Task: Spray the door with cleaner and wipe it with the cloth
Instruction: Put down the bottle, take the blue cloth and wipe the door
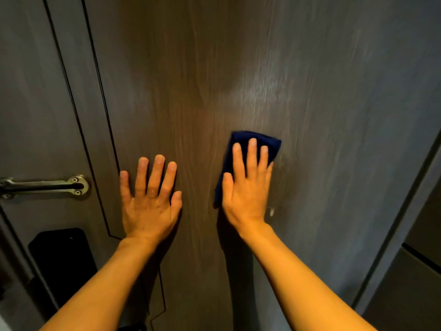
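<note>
A dark wood-grain door (214, 68) fills the view. My right hand (247, 187) lies flat on a folded dark blue cloth (272, 145) and presses it against the door, fingers pointing up. My left hand (150, 197) rests flat on the bare door surface to the left of the cloth, fingers spread, holding nothing. A wet sheen shows on the door above and to the right of the cloth. A small white drip (271, 212) sits by my right wrist. No spray bottle is in view.
A metal swing-bar latch (45, 186) is mounted at the left edge. Below it sits a black lock panel (62, 261). Thin dark inlay lines (95, 80) run down the door's left part. The door frame (405, 199) and a grey wall stand at the right.
</note>
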